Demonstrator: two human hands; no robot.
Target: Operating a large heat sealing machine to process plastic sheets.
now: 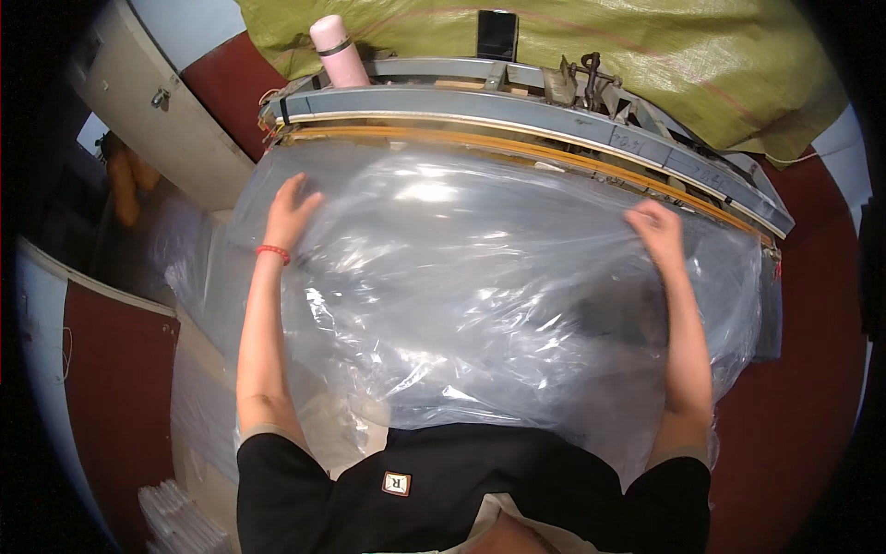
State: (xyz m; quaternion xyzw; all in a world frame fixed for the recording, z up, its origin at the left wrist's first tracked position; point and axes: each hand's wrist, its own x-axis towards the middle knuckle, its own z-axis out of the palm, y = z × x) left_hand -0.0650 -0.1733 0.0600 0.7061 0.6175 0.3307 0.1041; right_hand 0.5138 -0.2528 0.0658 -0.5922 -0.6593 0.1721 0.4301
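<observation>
A large clear plastic sheet point(434, 268) lies wrinkled and shiny across the work surface and hangs over its near side. On its left part is my left hand point(292, 214), a red beaded band point(274, 252) at the wrist. That hand's fingers and thumb are apart, with nothing seen between them. Toward the far right edge of the sheet, my right hand point(657, 231) has its fingers curled together in a pinch on the film. Just beyond both hands runs a long machine bar point(443, 106) with an orange strip point(443, 138) along it.
Behind the bar stand a pink bottle point(338, 51), a dark phone-like slab point(496, 35) and a metal clamp point(589, 78). Yellow-green woven sheeting point(646, 55) covers the back. A door point(161, 102) is at the left; stacked clear film point(180, 517) lies at lower left.
</observation>
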